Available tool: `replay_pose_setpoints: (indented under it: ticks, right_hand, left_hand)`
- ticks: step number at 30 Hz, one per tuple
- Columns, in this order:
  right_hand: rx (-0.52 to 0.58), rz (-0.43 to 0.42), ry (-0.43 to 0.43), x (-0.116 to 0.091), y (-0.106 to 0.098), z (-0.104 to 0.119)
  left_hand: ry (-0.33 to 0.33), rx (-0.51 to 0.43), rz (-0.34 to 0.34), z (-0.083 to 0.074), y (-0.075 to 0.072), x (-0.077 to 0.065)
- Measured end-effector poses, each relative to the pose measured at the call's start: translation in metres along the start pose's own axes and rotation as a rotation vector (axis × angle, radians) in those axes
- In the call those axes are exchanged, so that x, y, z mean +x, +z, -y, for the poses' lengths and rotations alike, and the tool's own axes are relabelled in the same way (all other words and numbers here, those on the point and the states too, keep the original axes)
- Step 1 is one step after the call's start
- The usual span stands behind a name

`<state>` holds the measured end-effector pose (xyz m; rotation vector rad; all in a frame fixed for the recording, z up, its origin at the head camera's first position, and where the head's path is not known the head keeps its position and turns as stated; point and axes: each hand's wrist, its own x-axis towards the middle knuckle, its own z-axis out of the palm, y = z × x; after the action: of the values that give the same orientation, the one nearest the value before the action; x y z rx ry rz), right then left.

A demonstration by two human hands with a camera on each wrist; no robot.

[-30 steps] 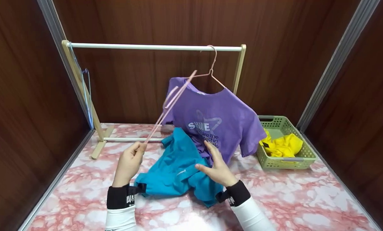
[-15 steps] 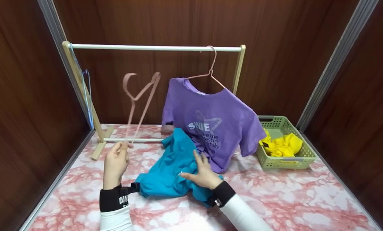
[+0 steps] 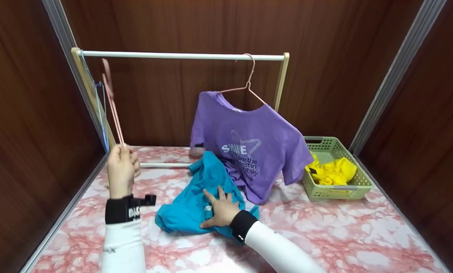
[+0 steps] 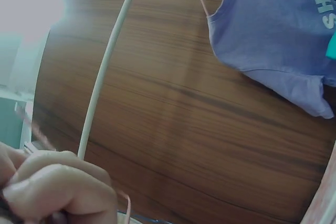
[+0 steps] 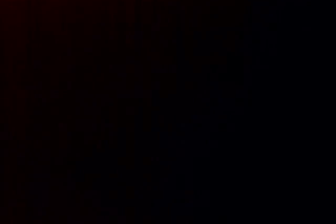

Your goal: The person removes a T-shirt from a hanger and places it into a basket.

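Observation:
My left hand (image 3: 121, 167) pinches a pink clothes hanger (image 3: 115, 115) by its lower end, raised near the left post of the rack. In the left wrist view the fingers (image 4: 63, 187) curl at the bottom left corner. My right hand (image 3: 224, 210) lies with spread fingers over a crumpled teal garment (image 3: 188, 208) on the table. A purple T-shirt (image 3: 226, 121) with printed lettering hangs from another pink hanger (image 3: 251, 74) on the rack's white rail (image 3: 173, 55). Its lower part is partly behind the teal garment. The right wrist view is almost black.
Blue hangers (image 3: 100, 102) hang at the rack's left end. A green perforated basket (image 3: 338, 192) holding a yellow garment (image 3: 336, 171) stands at the right. Dark wood-look panels close in the back and both sides of the marbled table (image 3: 325, 235).
My left hand has carried the pink hanger left and upward, from in front of the purple T-shirt to the rack's left end. My right hand has moved left and down over the teal garment.

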<state>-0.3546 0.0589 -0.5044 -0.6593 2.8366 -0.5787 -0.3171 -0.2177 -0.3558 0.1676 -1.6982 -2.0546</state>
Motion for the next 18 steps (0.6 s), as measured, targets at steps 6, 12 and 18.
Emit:
replay_pose_setpoints:
  ticks: [6, 12, 18]
  right_hand:
    - [-0.122, -0.013, -0.045, 0.000, 0.002, 0.001]
    - [-0.108, -0.074, -0.096, -0.002, 0.002, 0.000]
    - [-0.170, -0.117, -0.133, -0.002, 0.003, 0.001]
  left_hand:
    - [-0.015, -0.003, -0.026, -0.018, 0.001, 0.031]
    - [-0.037, -0.077, -0.040, -0.032, 0.003, 0.061]
    - [-0.091, -0.113, -0.048, -0.042, 0.000, 0.082]
